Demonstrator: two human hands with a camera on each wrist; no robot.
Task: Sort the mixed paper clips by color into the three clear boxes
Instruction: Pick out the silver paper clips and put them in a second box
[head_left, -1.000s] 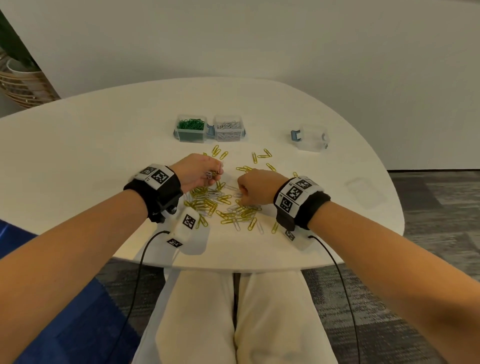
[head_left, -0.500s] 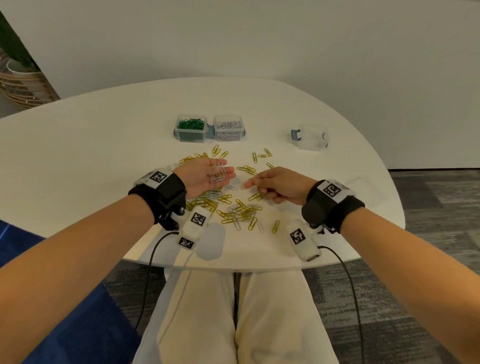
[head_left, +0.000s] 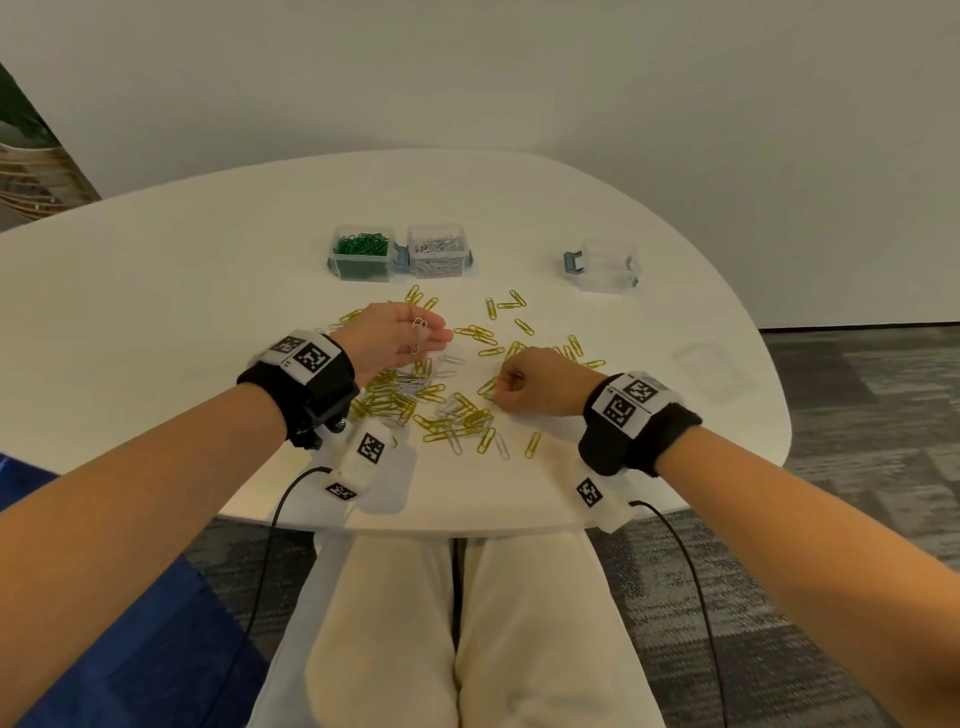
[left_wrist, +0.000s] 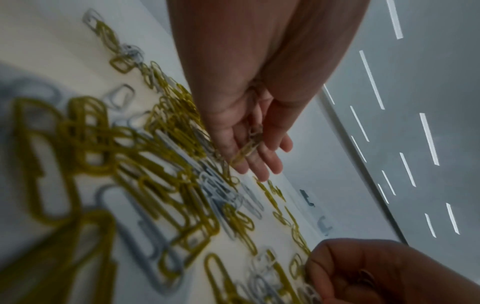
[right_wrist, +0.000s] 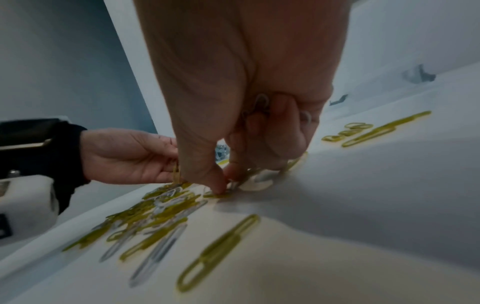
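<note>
Beyond scattered clips (head_left: 447, 410): green-filled box (head_left: 361, 254), silver-filled box (head_left: 438, 252), empty box (head_left: 608, 266).

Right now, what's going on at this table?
A person is sorting paper clips by color. The left hand lies open, palm up, with a few silver clips on it. The right hand pinches at the mixed pile. Green box and silver box are filled; the third box looks empty.

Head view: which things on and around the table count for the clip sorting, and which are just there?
Job:
green-clip box
silver-clip box
empty clear box
mixed clip pile
silver clips in left hand
right hand

Lying about:
clear lid
woven basket
</note>
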